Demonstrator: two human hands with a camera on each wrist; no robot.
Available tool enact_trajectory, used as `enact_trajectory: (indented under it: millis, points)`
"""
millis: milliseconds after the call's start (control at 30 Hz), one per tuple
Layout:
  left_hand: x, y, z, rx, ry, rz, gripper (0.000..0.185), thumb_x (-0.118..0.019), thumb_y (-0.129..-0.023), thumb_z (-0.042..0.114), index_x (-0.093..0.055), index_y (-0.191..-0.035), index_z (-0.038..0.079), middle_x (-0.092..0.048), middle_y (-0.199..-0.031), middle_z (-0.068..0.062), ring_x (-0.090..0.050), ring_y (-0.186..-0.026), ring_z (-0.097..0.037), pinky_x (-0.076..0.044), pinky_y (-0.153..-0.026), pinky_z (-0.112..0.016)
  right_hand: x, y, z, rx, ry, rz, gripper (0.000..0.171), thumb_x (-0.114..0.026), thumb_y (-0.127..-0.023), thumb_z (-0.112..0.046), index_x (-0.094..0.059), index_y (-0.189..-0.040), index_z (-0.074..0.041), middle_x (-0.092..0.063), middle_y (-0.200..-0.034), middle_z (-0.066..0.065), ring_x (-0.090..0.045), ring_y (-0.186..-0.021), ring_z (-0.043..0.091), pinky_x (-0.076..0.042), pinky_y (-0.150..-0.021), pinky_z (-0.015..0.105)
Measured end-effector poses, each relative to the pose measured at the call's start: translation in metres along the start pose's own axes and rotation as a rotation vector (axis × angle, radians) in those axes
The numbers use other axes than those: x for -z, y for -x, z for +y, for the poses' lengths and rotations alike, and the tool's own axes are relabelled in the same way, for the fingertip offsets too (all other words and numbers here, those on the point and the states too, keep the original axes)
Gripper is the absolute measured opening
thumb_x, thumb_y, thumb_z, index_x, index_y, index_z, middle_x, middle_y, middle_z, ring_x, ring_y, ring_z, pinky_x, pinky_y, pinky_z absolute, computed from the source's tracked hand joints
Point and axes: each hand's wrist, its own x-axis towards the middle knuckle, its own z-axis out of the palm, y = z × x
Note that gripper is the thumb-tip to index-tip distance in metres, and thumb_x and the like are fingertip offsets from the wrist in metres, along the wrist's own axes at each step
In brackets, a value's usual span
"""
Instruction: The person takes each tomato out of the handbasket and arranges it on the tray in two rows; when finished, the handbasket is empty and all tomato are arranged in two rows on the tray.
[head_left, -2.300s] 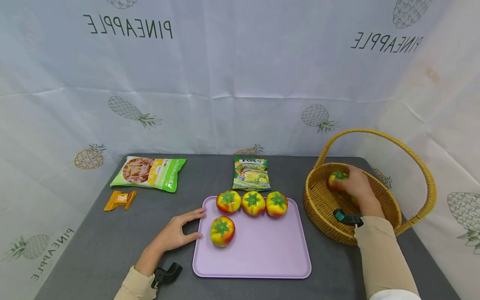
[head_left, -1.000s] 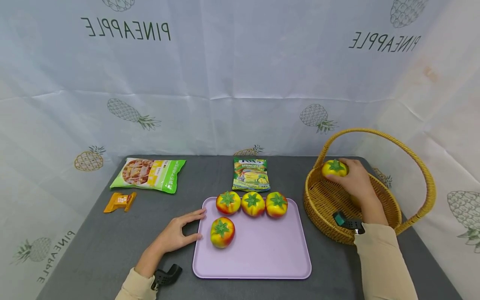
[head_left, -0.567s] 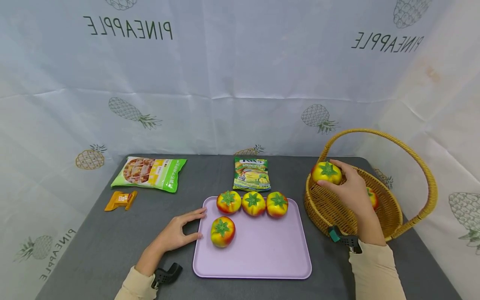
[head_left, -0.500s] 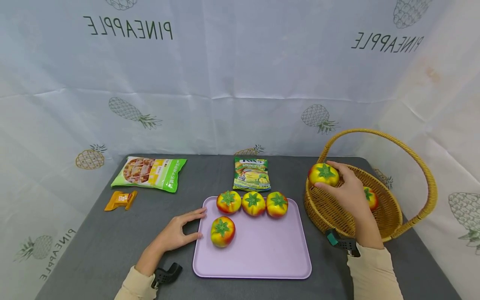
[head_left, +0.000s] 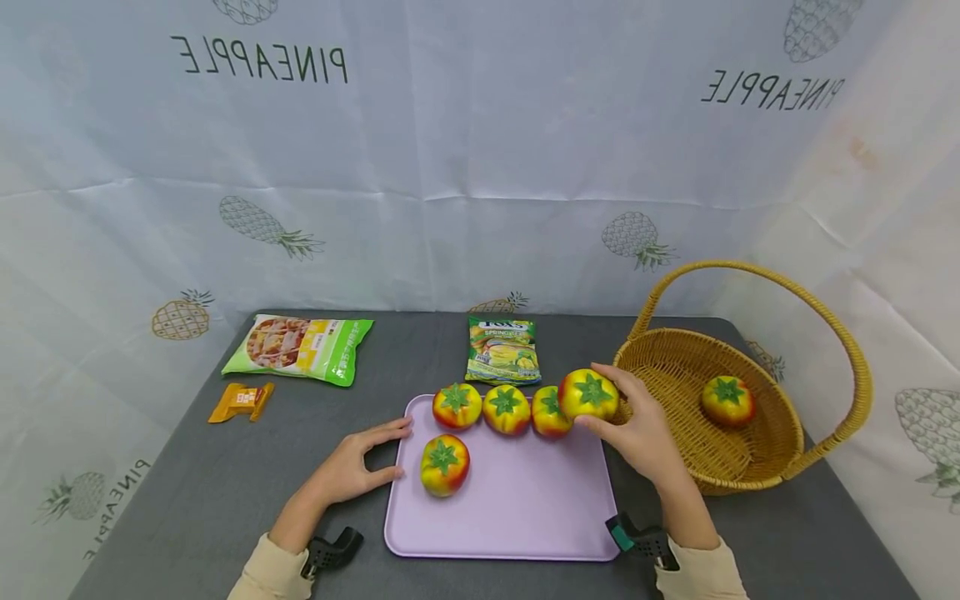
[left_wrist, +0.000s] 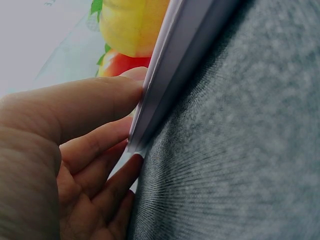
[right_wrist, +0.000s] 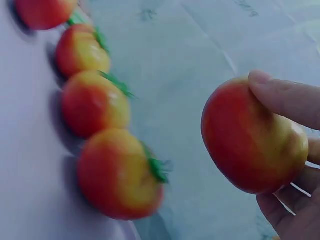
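My right hand [head_left: 637,425] grips a red-and-yellow tomato [head_left: 589,394] [right_wrist: 252,145] above the right back corner of the lilac tray [head_left: 517,508], just right of a row of three tomatoes [head_left: 506,407] [right_wrist: 95,107]. A single tomato [head_left: 445,463] lies nearer the front left of the tray. My left hand [head_left: 352,464] rests on the table with relaxed fingers [left_wrist: 95,100] touching the tray's left edge [left_wrist: 165,85]. One tomato [head_left: 726,400] lies in the wicker basket [head_left: 780,462] to the right.
A green snack bag [head_left: 300,346] and an orange packet [head_left: 240,401] lie at the back left of the grey table [head_left: 187,492]. A yellow-green packet [head_left: 502,348] lies behind the tray. The basket's tall handle [head_left: 757,271] arches over it. A pineapple-print cloth hangs behind.
My right hand has lifted a tomato out of the basket and carried it left to the tray's right back corner. The left hand has stayed at the tray's edge.
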Motion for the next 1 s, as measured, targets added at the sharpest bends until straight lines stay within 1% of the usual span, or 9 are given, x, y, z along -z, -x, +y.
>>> enact_trajectory:
  millis: [100,200,267,367,533,600,800,1000]
  points:
    - [0.001,-0.001,0.001,-0.003,-0.006,0.002,0.055,-0.074,-0.08,0.036,-0.059,-0.13,0.02,-0.051,-0.141,0.005,-0.049,-0.13,-0.021,-0.042,-0.102,-0.046,-0.015,0.002,-0.003,0.011,-0.007,-0.043,0.069,-0.082,-0.073,-0.026,-0.051,-0.133,-0.014,-0.053,-0.129,0.007,-0.052,-0.112,0.021,-0.051,-0.088,0.036]
    - [0.001,0.0,0.001,-0.015,-0.009,0.004,0.054,-0.075,-0.08,0.035,-0.059,-0.13,0.021,-0.052,-0.141,0.004,-0.049,-0.129,-0.021,-0.043,-0.102,-0.044,-0.027,0.004,-0.007,0.012,0.009,-0.08,0.071,-0.083,-0.071,-0.031,-0.052,-0.133,-0.015,-0.054,-0.13,0.006,-0.051,-0.117,0.024,-0.047,-0.094,0.048]
    - [0.0,0.0,-0.001,-0.031,-0.007,0.003,0.053,-0.074,-0.081,0.034,-0.06,-0.129,0.02,-0.052,-0.14,0.002,-0.049,-0.129,-0.024,-0.043,-0.102,-0.043,-0.033,0.005,-0.01,0.016,0.019,-0.098,0.071,-0.083,-0.07,-0.033,-0.052,-0.132,-0.016,-0.054,-0.131,0.006,-0.05,-0.118,0.026,-0.046,-0.094,0.053]
    - [0.0,0.001,-0.002,-0.046,-0.005,0.003,0.052,-0.074,-0.082,0.033,-0.059,-0.129,0.019,-0.053,-0.14,-0.003,-0.05,-0.128,-0.026,-0.044,-0.102,-0.041,-0.041,0.007,-0.014,0.034,0.03,-0.131,0.07,-0.084,-0.069,-0.033,-0.054,-0.13,-0.017,-0.055,-0.131,0.004,-0.049,-0.119,0.025,-0.045,-0.094,0.053]
    - [0.0,0.001,-0.002,-0.057,-0.017,0.01,0.052,-0.074,-0.082,0.033,-0.06,-0.129,0.018,-0.053,-0.139,-0.003,-0.05,-0.128,-0.022,-0.043,-0.103,-0.035,-0.054,0.011,-0.018,0.087,0.036,-0.197,0.069,-0.085,-0.067,-0.035,-0.056,-0.126,-0.014,-0.058,-0.128,0.001,-0.051,-0.12,0.024,-0.044,-0.097,0.051]
    - [0.0,0.001,-0.001,-0.053,-0.017,0.015,0.052,-0.074,-0.081,0.033,-0.06,-0.129,0.019,-0.053,-0.14,-0.001,-0.05,-0.129,-0.02,-0.043,-0.103,-0.035,-0.06,0.013,-0.02,0.097,0.037,-0.232,0.069,-0.084,-0.067,-0.037,-0.056,-0.126,-0.014,-0.058,-0.127,0.001,-0.051,-0.121,0.024,-0.044,-0.098,0.05]
    - [0.0,0.0,-0.001,-0.036,-0.005,0.018,0.052,-0.075,-0.08,0.034,-0.061,-0.128,0.02,-0.052,-0.14,0.003,-0.049,-0.129,-0.019,-0.042,-0.104,-0.038,-0.076,0.02,-0.021,0.114,0.041,-0.339,0.069,-0.081,-0.07,-0.043,-0.055,-0.126,-0.015,-0.057,-0.125,-0.002,-0.052,-0.118,0.019,-0.046,-0.098,0.045]
    - [0.0,0.0,-0.001,-0.044,-0.004,0.012,0.051,-0.074,-0.081,0.032,-0.06,-0.129,0.019,-0.052,-0.14,0.0,-0.049,-0.129,-0.024,-0.042,-0.104,-0.037,-0.087,0.026,-0.02,0.138,0.04,-0.389,0.068,-0.081,-0.071,-0.041,-0.056,-0.126,-0.011,-0.058,-0.123,-0.003,-0.052,-0.115,0.015,-0.044,-0.099,0.041]
